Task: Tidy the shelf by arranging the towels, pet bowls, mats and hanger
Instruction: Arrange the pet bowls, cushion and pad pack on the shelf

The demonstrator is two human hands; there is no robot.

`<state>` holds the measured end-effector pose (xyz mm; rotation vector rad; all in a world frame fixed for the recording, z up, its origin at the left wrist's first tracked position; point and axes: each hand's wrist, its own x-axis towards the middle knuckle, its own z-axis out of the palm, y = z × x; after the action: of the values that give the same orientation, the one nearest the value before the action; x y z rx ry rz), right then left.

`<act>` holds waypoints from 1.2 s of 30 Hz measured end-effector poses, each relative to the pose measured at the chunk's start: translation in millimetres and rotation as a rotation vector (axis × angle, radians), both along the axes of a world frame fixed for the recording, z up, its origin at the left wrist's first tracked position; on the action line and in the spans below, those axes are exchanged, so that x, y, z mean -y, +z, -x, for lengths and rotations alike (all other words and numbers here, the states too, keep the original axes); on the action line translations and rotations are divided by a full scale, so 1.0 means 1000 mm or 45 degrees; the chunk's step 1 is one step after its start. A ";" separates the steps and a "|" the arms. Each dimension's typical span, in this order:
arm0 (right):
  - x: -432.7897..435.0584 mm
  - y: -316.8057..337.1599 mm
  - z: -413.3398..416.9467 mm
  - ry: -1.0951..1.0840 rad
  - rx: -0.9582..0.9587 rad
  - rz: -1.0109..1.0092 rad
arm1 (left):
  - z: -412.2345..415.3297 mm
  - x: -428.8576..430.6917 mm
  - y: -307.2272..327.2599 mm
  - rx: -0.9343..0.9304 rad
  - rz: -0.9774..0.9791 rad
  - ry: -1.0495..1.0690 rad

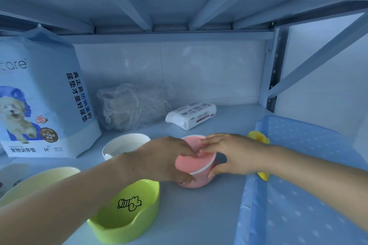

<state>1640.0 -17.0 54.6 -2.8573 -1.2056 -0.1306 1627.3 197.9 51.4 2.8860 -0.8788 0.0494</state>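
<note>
The shelf (pixel 219 205) is a smooth, pale board under a ribbed metal frame. At its left stands a tall, glossy bag of pet pads (pixel 39 95), printed with a fluffy dog and dark lettering. Along the right lies a blue mat (pixel 298 205) dotted with white, soft and folded into ridges. At the back, a crinkled clear plastic bag (pixel 133 107) holds beige contents too blurred to name. Just beside it lies a flat white wrapped pack (pixel 191 115) with labels.

Nearer, a pale yellow bowl (pixel 39 179) sits low at the left, partly behind the left forearm. A lime green bowl (pixel 127 215) with a wavy rim and a cartoon drawing inside stands at the front, and a round white bowl (pixel 123 143) lies behind it.

The round pink bowl (pixel 191 161) rests on the shelf at the middle. The left hand (pixel 163 159) grips its near-left rim and the right hand (pixel 233 155) clasps its right wall, fingers over the edge. A small yellow object (pixel 258 139) peeks from behind the right wrist.
</note>
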 end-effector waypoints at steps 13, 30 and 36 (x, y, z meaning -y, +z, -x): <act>-0.016 0.015 -0.014 -0.098 -0.103 -0.215 | 0.011 -0.002 0.007 0.145 0.109 0.202; -0.017 0.009 -0.030 -0.162 -0.110 -0.395 | 0.006 -0.008 0.003 0.197 0.223 0.208; -0.003 0.011 -0.023 -0.104 -0.019 -0.436 | -0.002 -0.013 0.014 0.179 0.424 0.242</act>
<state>1663.2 -14.5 65.8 -2.6015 -0.9562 -0.2876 1629.6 210.9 65.6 2.6626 -0.5497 0.3828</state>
